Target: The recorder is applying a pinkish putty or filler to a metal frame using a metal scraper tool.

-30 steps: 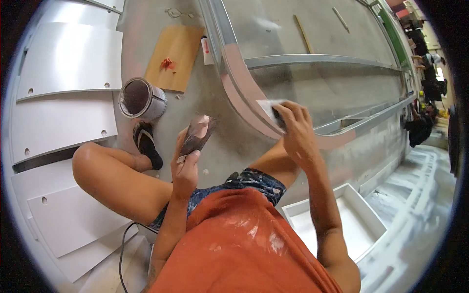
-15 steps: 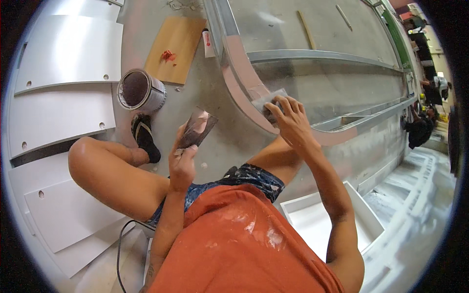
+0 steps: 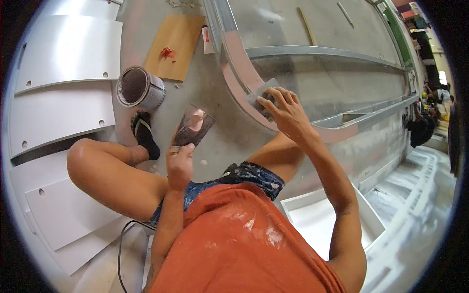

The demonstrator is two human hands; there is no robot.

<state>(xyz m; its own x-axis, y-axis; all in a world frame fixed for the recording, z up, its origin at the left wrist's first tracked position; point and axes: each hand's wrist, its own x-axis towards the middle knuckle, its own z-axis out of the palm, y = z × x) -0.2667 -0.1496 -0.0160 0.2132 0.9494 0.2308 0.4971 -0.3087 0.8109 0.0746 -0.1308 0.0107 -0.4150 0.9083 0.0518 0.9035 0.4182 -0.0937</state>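
My left hand (image 3: 180, 163) is closed round the lower end of a dark filler spreader (image 3: 184, 133), which carries a lump of pink filler (image 3: 197, 120) on its face. My right hand (image 3: 288, 110) grips a thin grey scraper (image 3: 264, 97) from above, fingers bent over it. That scraper lies against the rounded corner of a grey metal frame (image 3: 293, 51), where a band of pink filler (image 3: 235, 84) covers the curve. The right hand's thumb is mostly hidden.
An open round can (image 3: 141, 90) stands on the left beside my foot. Beyond it lie a wooden board (image 3: 171, 34) with red paste and a white tube (image 3: 208, 40). White panels (image 3: 63, 117) line the left; a white tray (image 3: 312, 219) sits at right. A cable (image 3: 120, 254) runs lower left.
My right hand has drawn the scraper slightly up and left along the filled curve. The left hand has shifted a little, tipping its spreader and showing more of the filler.
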